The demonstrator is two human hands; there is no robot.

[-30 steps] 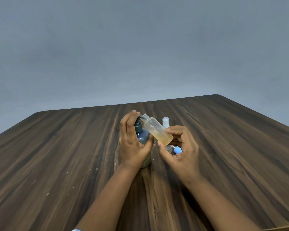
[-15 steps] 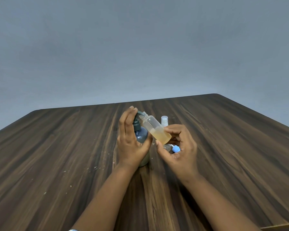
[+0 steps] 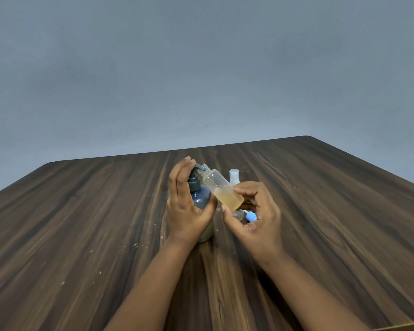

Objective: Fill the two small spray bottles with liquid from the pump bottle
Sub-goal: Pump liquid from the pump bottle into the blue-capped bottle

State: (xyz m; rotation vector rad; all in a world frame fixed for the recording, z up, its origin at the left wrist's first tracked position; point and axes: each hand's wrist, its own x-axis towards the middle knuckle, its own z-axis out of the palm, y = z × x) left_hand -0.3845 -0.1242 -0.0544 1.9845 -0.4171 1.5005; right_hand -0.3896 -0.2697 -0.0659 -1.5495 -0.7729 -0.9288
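Note:
A dark grey pump bottle [image 3: 200, 199] stands on the wooden table [image 3: 81, 223]. My left hand [image 3: 185, 206] wraps around it, with the fingers on top of the pump head. My right hand [image 3: 256, 218] holds a small clear spray bottle [image 3: 221, 187] tilted, its open threaded neck up against the pump spout. Amber liquid fills its lower part. A second small bottle with a white spray top [image 3: 234, 176] stands just behind. A blue spray cap [image 3: 251, 216] lies on the table beneath my right hand.
Small pale crumbs [image 3: 136, 244] are scattered on the table to the left of the pump bottle. A plain grey wall rises behind the table's far edge [image 3: 225, 145].
The view has shifted slightly. Both hands keep their hold, the small bottle's neck stays at the spout, and the liquid level looks much the same.

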